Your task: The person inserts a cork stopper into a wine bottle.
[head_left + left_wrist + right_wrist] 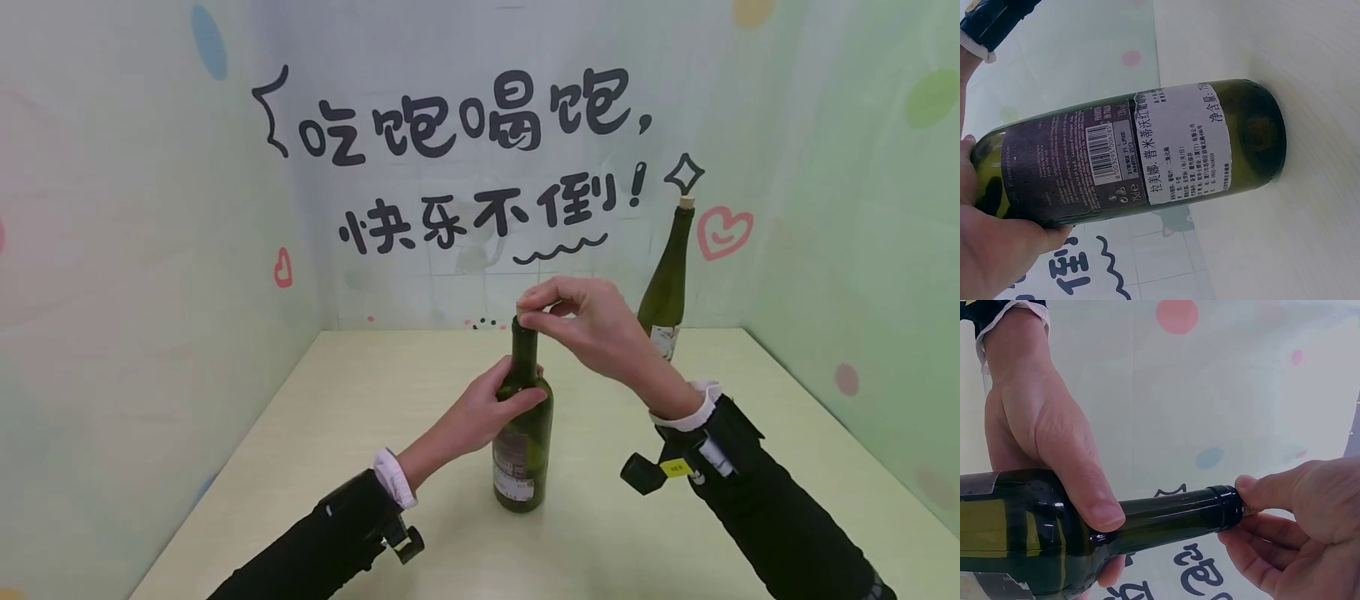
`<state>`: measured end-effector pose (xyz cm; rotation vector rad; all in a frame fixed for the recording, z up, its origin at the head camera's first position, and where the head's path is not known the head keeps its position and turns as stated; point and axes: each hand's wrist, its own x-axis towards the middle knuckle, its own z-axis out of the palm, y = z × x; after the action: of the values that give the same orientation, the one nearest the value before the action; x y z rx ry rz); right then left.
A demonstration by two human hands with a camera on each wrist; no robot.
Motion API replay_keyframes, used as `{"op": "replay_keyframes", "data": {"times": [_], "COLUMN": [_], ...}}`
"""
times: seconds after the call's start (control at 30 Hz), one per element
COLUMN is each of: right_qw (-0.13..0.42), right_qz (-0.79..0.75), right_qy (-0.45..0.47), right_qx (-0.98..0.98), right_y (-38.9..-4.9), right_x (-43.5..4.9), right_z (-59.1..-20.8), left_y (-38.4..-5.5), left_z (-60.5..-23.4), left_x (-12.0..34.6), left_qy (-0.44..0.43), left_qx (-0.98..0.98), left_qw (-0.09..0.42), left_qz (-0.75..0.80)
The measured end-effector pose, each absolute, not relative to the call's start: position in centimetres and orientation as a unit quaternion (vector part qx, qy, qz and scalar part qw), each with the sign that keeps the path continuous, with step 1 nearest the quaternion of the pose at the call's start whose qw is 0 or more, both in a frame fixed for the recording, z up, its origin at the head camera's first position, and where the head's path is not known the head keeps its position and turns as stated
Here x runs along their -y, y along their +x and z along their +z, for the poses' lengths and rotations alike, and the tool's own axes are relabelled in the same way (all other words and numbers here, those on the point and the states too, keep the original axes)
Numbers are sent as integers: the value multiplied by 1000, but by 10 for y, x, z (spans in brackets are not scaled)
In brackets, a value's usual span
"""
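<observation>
A dark green wine bottle (pixel 534 450) stands upright on the table in the head view. My left hand (pixel 474 412) grips it at the shoulder, just below the neck, thumb across the front. At the bottle's mouth, my right hand (pixel 592 321) pinches a cork between thumb and fingers. Only a sliver of that cork (pixel 1247 510) shows in the right wrist view, right at the rim; the fingers hide most of it. The left wrist view shows the bottle's back, with a dark label (pixel 1054 165) and a white label (pixel 1185 150).
Behind my right hand, a second green bottle (pixel 667 283) stands toward the back right with a cork (pixel 686 202) in its top. The pale table (pixel 375 375) is enclosed by printed wall sheets (pixel 450 42) at the back and both sides.
</observation>
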<state>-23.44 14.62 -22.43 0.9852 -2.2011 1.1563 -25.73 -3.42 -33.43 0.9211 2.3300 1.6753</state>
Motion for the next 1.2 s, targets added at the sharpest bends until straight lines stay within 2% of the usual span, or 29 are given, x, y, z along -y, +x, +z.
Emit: {"op": "replay_keyframes", "data": {"times": [0.63,1.0,1.2], "right_qw": [221,293,303], "right_qz": [444,437,442], "right_qy": [360,368,378], "right_qx": [790,767,755], "right_y": [-240,-241,-238], "right_x": [-151,-142,-143], "right_z": [-226,-249,-257], "left_y": [-261,-260,-259], "left_z": [-329,-332,-321], "left_x": [32,38,46], "left_qy": [317,321,338], "left_qx": [-779,-801,-814], "left_qw": [57,16,-22], "left_qz": [539,505,471]}}
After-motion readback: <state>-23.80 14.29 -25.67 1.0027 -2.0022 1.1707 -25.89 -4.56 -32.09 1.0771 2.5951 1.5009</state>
